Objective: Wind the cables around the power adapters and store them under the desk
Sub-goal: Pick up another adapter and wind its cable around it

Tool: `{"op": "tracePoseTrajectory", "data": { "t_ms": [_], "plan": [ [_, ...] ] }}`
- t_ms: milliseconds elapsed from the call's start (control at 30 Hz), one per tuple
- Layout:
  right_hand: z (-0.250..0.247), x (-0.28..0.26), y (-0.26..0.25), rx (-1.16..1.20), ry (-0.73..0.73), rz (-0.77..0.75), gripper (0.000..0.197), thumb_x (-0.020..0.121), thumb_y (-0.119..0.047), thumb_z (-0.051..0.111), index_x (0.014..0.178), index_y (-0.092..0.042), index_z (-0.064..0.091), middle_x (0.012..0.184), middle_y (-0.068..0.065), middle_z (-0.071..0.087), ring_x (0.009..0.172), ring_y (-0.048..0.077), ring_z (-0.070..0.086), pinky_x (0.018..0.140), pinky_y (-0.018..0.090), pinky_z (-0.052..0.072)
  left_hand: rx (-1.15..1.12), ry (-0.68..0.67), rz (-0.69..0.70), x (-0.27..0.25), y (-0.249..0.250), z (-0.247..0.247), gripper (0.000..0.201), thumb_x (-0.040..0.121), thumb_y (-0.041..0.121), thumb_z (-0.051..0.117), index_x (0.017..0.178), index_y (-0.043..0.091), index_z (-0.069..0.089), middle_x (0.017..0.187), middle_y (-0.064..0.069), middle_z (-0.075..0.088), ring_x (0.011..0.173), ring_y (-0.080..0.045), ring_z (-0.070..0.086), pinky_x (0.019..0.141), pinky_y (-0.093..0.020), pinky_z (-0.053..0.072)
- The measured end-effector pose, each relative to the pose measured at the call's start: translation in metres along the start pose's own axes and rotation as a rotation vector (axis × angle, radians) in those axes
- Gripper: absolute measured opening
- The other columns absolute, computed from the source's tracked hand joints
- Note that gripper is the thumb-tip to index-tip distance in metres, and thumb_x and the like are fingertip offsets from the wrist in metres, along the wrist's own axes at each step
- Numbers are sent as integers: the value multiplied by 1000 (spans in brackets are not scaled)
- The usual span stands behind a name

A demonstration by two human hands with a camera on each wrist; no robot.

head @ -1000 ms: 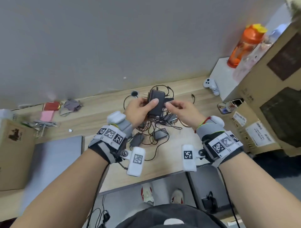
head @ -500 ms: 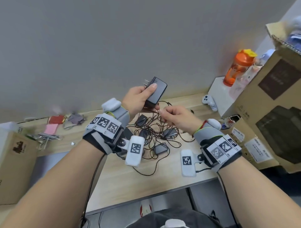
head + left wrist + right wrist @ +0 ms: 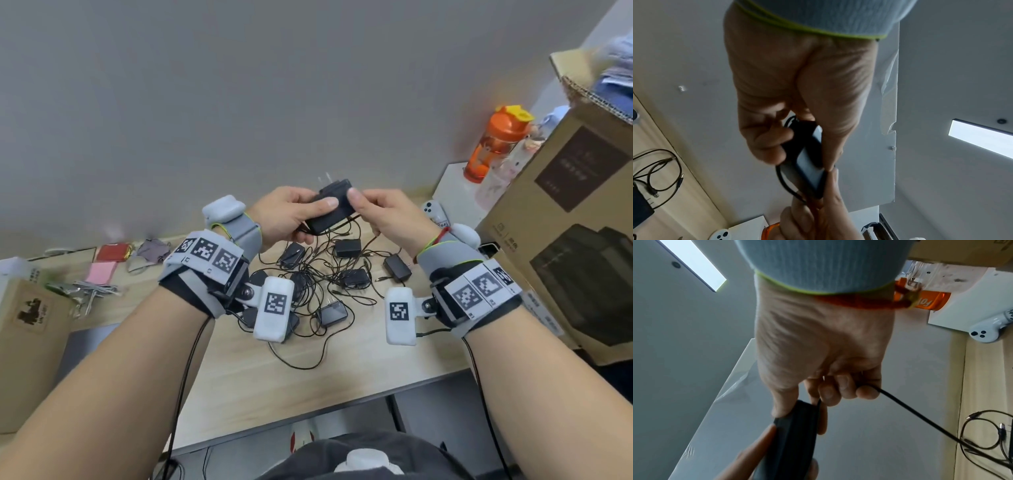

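I hold a black power adapter (image 3: 331,211) (image 3: 810,160) (image 3: 792,439) up in the air above the desk, its plug prongs pointing away. My left hand (image 3: 294,215) (image 3: 789,123) grips its near end, thumb on top. My right hand (image 3: 378,214) (image 3: 824,373) pinches the far end and its thin black cable (image 3: 920,417) (image 3: 785,181), which hangs down to the desk (image 3: 342,377). Below lie several more black adapters (image 3: 347,247) in a tangle of thin cables (image 3: 318,277).
Large cardboard boxes (image 3: 575,219) stand at the right, with an orange bottle (image 3: 493,147) on a white box and a white controller (image 3: 434,209) beside it. A small carton (image 3: 30,325), metal clips (image 3: 89,291) and pink and red packets (image 3: 109,260) lie at the left.
My right hand rose from the tangle on the desk and took hold of the raised adapter's far end with the cable. The adapter tilted flatter between both hands.
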State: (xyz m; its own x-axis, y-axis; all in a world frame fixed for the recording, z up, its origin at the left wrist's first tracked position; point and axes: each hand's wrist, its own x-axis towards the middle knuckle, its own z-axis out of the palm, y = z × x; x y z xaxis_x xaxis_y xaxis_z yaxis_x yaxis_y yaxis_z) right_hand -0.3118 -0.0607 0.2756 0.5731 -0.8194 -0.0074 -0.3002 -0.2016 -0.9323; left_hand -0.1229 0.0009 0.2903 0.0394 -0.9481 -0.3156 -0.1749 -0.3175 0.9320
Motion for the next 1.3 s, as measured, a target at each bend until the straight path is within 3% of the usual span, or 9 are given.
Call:
{"op": "tracePoseTrajectory", "data": {
  "t_ms": [133,267,367,467,600,767,933,1133,1300],
  "plan": [
    [9,6,1,-23,57,-6,45,99,-40,54,55,-33,63,56,-9,36,54,11,34,57,30,28,-68,176,30,4,2,6,39,86,44,71,103,9,68,78,-2,63,54,-17,54,47,-19,45],
    [20,8,-1,-24,77,-34,40,99,-39,54,62,-23,56,62,6,35,59,20,34,60,34,27,-233,256,30,4,6,16,32,84,39,75,92,10,62,78,-8,65,51,-20,61,40,-17,45],
    [17,8,0,12,-23,-14,39,99,-44,52,65,-29,68,61,6,34,59,22,34,59,35,28,-228,305,52,3,8,11,29,78,35,81,83,12,64,68,-5,65,44,-16,54,37,-16,40],
    [4,4,0,-81,-126,2,38,94,-53,56,79,-26,77,65,10,37,59,23,31,60,28,32,-165,338,54,4,7,2,36,70,42,86,81,15,65,66,-3,67,44,-17,54,42,-22,36],
    [-33,1,-4,-162,17,7,41,90,-49,64,64,-20,74,61,12,34,56,23,29,55,23,28,-58,395,73,2,8,-7,35,69,38,88,79,13,66,70,-7,66,41,-16,54,38,-19,39],
    [-58,2,-3,-185,158,10,45,90,-48,65,61,-14,67,59,11,35,56,22,30,50,26,25,-40,411,75,0,9,-8,32,69,34,87,79,13,64,74,-8,64,41,-14,54,37,-16,41],
    [-31,-6,-11,-170,-152,29,48,95,-47,56,53,-28,68,82,18,72,69,20,52,73,34,40,-41,396,86,-1,11,-2,33,68,38,87,80,15,66,76,-8,67,43,-16,56,40,-18,44],
    [-6,-6,-13,-89,-162,-59,26,95,-31,63,83,-11,75,63,9,41,59,21,33,57,28,27,23,388,83,-3,11,-3,37,65,41,88,80,16,66,74,-6,68,49,-20,58,49,-29,47],
    [-8,-2,-16,-51,-75,-92,16,90,-25,71,77,-16,71,68,6,53,65,18,38,62,29,29,112,341,61,-6,5,-2,40,64,42,89,84,14,68,79,-10,71,55,-23,64,51,-29,49]
  ]
}}
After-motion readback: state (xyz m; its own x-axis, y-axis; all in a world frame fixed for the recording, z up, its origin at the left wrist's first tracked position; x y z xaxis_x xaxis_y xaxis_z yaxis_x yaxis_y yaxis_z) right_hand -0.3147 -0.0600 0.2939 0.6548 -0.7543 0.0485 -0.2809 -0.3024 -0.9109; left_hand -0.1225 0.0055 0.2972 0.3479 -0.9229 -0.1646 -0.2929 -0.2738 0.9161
